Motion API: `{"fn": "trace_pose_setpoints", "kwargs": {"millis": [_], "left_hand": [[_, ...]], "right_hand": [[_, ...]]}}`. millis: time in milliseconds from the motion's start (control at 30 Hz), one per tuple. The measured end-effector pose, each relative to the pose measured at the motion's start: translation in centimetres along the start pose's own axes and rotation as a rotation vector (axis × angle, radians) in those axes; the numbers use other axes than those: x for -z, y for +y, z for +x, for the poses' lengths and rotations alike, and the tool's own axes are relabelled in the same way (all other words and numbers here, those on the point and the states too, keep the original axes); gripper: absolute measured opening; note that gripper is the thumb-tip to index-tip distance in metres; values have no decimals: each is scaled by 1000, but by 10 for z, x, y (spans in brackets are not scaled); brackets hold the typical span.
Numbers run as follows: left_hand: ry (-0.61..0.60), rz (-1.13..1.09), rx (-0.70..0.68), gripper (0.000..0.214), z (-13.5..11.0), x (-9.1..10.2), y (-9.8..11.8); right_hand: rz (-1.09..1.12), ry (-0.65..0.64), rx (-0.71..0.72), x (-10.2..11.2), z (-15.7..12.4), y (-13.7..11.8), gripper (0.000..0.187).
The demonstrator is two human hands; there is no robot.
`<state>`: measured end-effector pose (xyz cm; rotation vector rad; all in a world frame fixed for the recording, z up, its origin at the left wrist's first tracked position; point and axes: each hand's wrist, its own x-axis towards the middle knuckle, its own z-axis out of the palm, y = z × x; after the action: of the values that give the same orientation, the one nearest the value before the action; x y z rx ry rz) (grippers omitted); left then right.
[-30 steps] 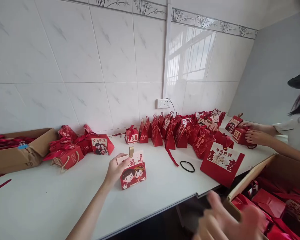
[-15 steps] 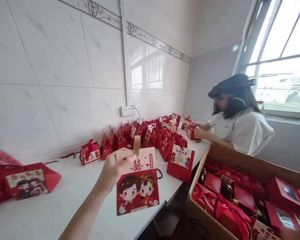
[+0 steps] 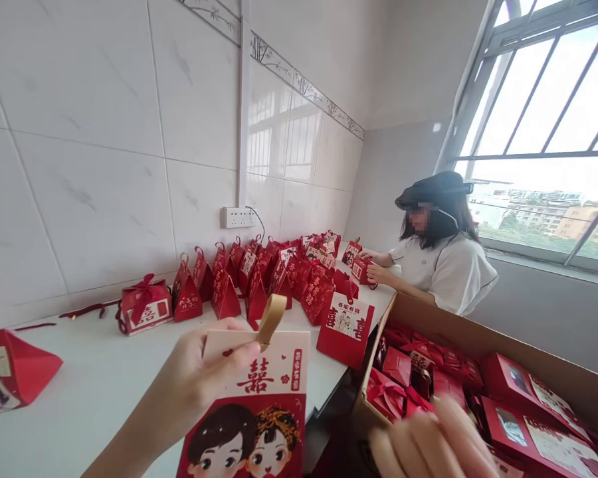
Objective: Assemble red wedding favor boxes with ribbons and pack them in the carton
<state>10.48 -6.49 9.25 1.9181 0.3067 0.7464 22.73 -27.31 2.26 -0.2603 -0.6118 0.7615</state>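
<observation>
My left hand (image 3: pixel 194 372) grips the top of a red-and-cream gift box (image 3: pixel 274 398), thumb in front, by its gold ribbon loop. Two cartoon figures are printed on its front, and the bottom frame edge cuts off its lower part. My right hand (image 3: pixel 428 441) is at the bottom right, in front of the cardboard box (image 3: pixel 373 345). Motion smears its bent fingers, so whether they hold anything is unclear. Behind the held box, another red gift box (image 3: pixel 346 325) with a cream flap stands upright at the table edge.
Several red gift boxes (image 3: pixel 226 292) crowd the white table (image 3: pixel 94 372) along the tiled wall. One box (image 3: pixel 20 372) lies at the far left. More red boxes (image 3: pixel 533 398) fill the cardboard box. Across the table, a person (image 3: pixel 443 265) in white handles a small red box (image 3: pixel 361 269).
The held gift box is now closer and lower in view. My right hand has come up into view from the bottom right. The view has shifted somewhat to the right.
</observation>
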Motion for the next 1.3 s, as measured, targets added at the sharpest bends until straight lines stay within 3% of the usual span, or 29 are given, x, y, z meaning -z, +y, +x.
{"fn": "trace_pose_setpoints", "kwargs": {"millis": [100,167,200,300,400,500,667,833,1000,1300], "left_hand": [[-110,-112,101,34,-4,-12,4],[-168,-164,155,34,-7,-19,5],[-188,-181,174,33,-8,-22,6],[-224,-230,205,31,-13,-29,7],[-252,-306,243,32,-15,-35,8],[-278,-362,301,33,-18,-41,8],[-179,-298,279,36,-24,-50,10],[-226,-222,239,28,-29,-56,14],[-268,-206,210,26,-31,-59,15],[-302,-173,214,24,-33,-59,16]], "right_hand": [[-613,231,205,-10,21,20,56],[-909,283,211,-16,29,30,53],[-950,263,146,-18,30,33,51],[-920,196,-53,-22,27,33,39],[-956,219,-117,-23,20,27,34],[-1002,252,-85,-25,15,22,35],[-1093,213,-71,-27,11,9,30],[-1233,205,126,-31,10,-4,33],[-1248,188,-9,-39,7,-3,14],[-1347,153,27,-45,7,-5,12]]}}
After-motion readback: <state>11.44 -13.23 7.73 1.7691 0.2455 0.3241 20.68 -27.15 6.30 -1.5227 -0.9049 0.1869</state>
